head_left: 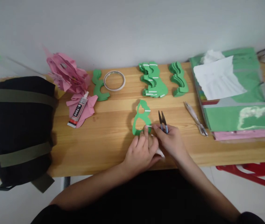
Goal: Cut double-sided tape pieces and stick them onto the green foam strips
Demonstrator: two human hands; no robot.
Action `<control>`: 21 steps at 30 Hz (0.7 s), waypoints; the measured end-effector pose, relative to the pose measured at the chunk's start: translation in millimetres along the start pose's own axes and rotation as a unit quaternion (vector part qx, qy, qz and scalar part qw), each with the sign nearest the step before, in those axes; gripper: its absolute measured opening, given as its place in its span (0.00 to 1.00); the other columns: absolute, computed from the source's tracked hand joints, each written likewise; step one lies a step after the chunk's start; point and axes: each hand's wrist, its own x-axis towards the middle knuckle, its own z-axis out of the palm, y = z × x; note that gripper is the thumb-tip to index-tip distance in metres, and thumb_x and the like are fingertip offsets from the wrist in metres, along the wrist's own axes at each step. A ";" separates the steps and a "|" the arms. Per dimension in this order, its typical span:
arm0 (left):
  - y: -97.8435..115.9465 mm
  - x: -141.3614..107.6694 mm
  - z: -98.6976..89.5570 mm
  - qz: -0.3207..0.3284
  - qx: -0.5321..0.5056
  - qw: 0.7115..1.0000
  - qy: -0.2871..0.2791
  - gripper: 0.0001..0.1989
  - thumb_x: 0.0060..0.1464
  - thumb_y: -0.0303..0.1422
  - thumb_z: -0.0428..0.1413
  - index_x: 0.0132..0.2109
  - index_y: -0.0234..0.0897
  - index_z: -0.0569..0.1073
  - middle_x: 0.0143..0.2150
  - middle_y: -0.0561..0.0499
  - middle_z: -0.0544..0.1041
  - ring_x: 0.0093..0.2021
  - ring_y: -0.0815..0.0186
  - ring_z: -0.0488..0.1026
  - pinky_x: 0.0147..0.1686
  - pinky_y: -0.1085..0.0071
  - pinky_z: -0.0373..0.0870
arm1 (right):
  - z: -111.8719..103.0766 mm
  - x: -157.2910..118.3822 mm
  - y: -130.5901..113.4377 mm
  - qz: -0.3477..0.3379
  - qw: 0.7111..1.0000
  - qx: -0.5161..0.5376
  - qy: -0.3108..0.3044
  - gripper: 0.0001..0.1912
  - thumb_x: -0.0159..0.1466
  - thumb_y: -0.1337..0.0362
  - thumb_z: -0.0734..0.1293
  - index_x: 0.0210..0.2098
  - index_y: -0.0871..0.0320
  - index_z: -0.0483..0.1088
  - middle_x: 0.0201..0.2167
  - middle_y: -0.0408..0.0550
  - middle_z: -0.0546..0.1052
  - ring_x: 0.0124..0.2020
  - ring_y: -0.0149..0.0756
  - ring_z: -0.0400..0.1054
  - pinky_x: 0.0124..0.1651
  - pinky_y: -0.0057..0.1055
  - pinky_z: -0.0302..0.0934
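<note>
A green paper cutout (147,118) with two holes lies on the wooden table, with white strips on its right part. My left hand (141,151) presses its lower edge with a fingertip, its other fingers curled round a white piece (159,152). At the cutout's right side, my right hand (171,140) pinches the end of a thin white strip (149,126). Small scissors (163,119) with blue handles are also held in this hand, blades pointing away from me.
Stacked green cutouts (154,85), more green pieces (180,82) and a tape roll (114,81) stand near the wall. Pink paper (68,74) and a glue tube (78,110) lie left, beside a black bag (20,124). A pen (195,118) and green packs (237,115) are right.
</note>
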 end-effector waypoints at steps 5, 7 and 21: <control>-0.6 0.5 -0.6 0.011 0.014 1.000 -0.007 0.31 0.60 0.56 0.44 0.50 0.30 0.70 0.54 0.27 0.76 0.46 0.52 0.77 0.46 0.62 0.65 | -15.7 -0.3 4.7 -0.057 0.990 -0.100 0.087 0.17 0.58 0.54 0.65 0.20 0.59 0.72 0.14 0.41 0.69 0.18 0.31 0.58 0.24 0.29 0.51; -0.1 -0.2 0.4 0.011 0.013 1.000 -0.007 0.32 0.59 0.57 0.47 0.50 0.30 0.70 0.53 0.27 0.76 0.47 0.51 0.77 0.46 0.61 0.65 | -16.9 0.7 6.3 -0.067 0.994 -0.068 0.050 0.16 0.58 0.54 0.65 0.25 0.60 0.76 0.18 0.44 0.74 0.21 0.33 0.63 0.26 0.29 0.55; -45.2 0.8 -22.6 -0.160 -0.194 0.949 0.190 0.25 0.59 0.27 0.53 0.62 0.37 0.58 0.59 0.38 0.71 0.59 0.54 0.69 0.56 0.54 0.66 | -38.8 6.1 -7.5 0.072 0.993 0.090 -0.017 0.23 0.47 0.47 0.69 0.29 0.62 0.73 0.10 0.31 0.55 0.11 0.25 0.47 0.15 0.26 0.40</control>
